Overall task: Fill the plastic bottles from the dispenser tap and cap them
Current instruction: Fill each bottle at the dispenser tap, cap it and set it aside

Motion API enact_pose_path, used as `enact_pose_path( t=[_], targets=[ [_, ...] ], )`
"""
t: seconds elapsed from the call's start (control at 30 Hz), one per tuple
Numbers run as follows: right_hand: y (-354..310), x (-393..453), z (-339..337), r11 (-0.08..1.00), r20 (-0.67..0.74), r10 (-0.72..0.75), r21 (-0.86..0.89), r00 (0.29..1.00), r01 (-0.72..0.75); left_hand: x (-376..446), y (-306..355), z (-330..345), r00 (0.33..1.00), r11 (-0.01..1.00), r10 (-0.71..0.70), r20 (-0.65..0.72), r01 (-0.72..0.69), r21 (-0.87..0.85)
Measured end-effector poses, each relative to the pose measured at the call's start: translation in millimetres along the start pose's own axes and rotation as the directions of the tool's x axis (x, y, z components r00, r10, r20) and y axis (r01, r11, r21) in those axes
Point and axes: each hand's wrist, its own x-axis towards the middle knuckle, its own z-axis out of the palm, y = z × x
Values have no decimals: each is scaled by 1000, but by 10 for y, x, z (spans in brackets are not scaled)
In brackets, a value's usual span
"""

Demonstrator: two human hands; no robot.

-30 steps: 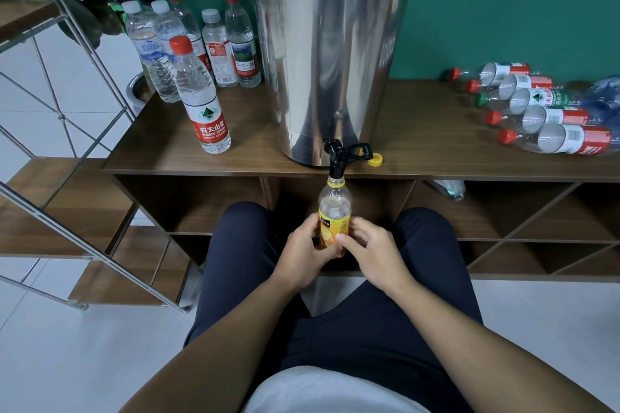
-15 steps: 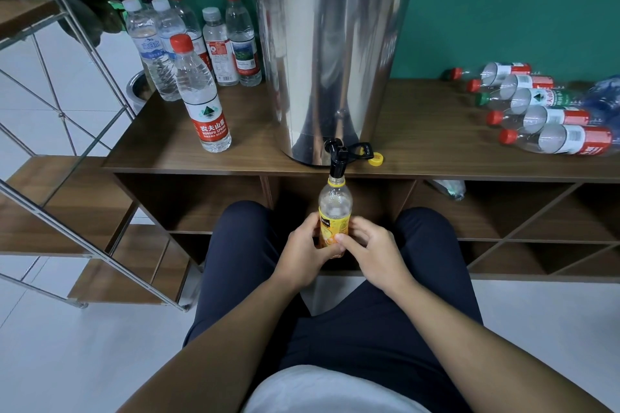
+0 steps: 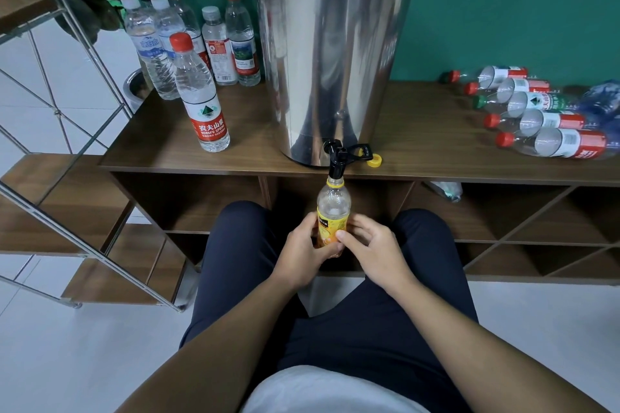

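Observation:
A small clear bottle with a yellow label (image 3: 333, 208) stands upright with its open mouth right under the black tap (image 3: 337, 161) of the steel dispenser (image 3: 330, 54). My left hand (image 3: 303, 251) grips the bottle's lower body from the left. My right hand (image 3: 372, 250) holds it from the right, thumb on the label. The tap's lever (image 3: 360, 151) points to the right. A yellow cap (image 3: 374, 163) lies on the wooden counter (image 3: 436, 147) beside the tap.
Several capped upright bottles (image 3: 201, 94) stand at the counter's left. Several red- and green-capped bottles (image 3: 550, 141) lie on their sides at the right. Open shelves run under the counter. A metal-framed wooden shelf (image 3: 67, 178) stands at the left. My knees flank the bottle.

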Motion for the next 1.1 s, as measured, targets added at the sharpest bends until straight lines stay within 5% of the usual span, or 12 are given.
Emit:
enact_pose_path(
  t=[0.27, 0.6, 0.87, 1.1],
  targets=[
    [-231, 81, -211, 1000, -161, -7, -15, 987, 5, 24, -14, 9, 1000, 1000, -15, -15, 15, 8],
    [-981, 334, -312, 966, -196, -257, -52, 946, 252, 28, -20, -1, 999, 999, -35, -9, 35, 2],
    [-1209, 455, -235, 981, -194, -192, -22, 962, 192, 32, -16, 5, 999, 999, -33, -10, 33, -4],
    [-1274, 549, -201, 978, -148, -58, 190, 987, 86, 39, -29, 14, 999, 999, -31, -17, 31, -19]
  ],
)
